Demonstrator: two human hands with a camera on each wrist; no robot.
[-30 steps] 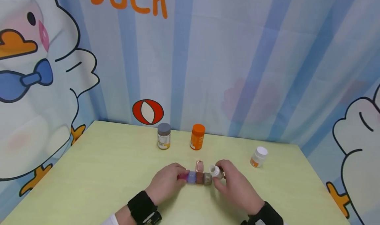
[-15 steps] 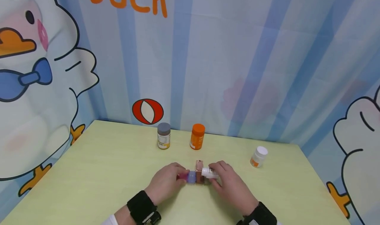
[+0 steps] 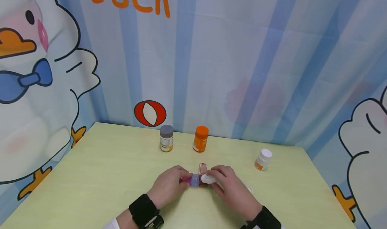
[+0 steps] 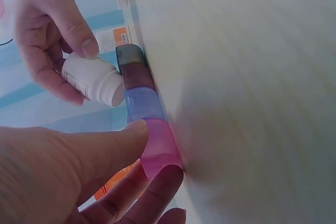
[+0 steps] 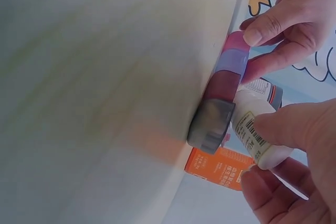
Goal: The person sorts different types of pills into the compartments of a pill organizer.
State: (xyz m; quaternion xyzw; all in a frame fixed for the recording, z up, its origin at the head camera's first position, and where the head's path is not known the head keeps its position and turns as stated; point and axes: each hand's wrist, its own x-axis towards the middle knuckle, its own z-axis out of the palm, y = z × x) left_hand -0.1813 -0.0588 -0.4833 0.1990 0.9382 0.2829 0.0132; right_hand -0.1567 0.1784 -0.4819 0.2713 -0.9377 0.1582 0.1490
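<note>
The left hand [image 3: 169, 183] pinches the pink end [image 4: 160, 145] of a pill box [image 3: 195, 180], a row of see-through, round-edged plastic cubes running left to right across the table [image 3: 121, 158]; by its brown cube [image 5: 223, 85], lid [image 3: 202, 168] raised, the nearer right hand [image 3: 234, 188] grips a smooth white bottle [image 3: 209, 179], tipped, neck [image 4: 112, 89] leftward.

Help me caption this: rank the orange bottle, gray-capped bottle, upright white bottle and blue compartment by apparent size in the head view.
Orange bottle and gray-capped bottle: too alike to rank
Upright white bottle
Blue compartment
</note>
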